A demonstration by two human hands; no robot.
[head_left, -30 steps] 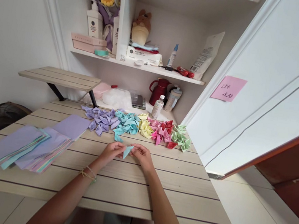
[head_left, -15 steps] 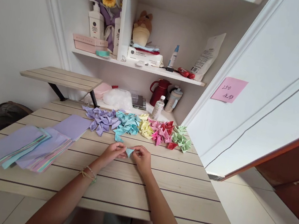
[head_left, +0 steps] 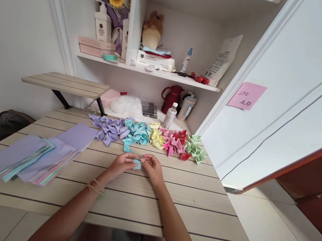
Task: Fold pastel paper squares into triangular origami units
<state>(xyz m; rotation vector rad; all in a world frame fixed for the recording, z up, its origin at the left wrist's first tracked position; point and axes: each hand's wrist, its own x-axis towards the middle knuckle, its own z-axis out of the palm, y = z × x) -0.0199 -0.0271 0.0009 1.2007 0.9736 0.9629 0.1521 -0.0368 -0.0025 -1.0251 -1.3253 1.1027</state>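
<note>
A small folded piece of light blue paper (head_left: 137,165) is held between my two hands, above the middle of the table. My left hand (head_left: 122,163) pinches its left side between thumb and fingers. At its right edge, my right hand (head_left: 153,168) grips it with bent fingertips. Just beyond lie folded paper shapes in colour groups: purple ones (head_left: 111,131), blue ones (head_left: 137,132), yellow ones (head_left: 157,137), pink and red ones (head_left: 173,142) and green ones (head_left: 195,149). Parts of the held paper are hidden by my fingers.
Stacks of coloured paper sheets (head_left: 44,162) lie on the table's left side, with a purple sheet (head_left: 79,136) behind them. A small raised wooden stand (head_left: 66,83) is at the back left. A clear bottle (head_left: 170,116) and a red jug (head_left: 171,98) stand behind the folded shapes.
The blue paper showed as a downward-pointing triangle before; now it shows as a small four-sided shape. My fingers have shifted around it, while both hands stay in nearly the same place.
</note>
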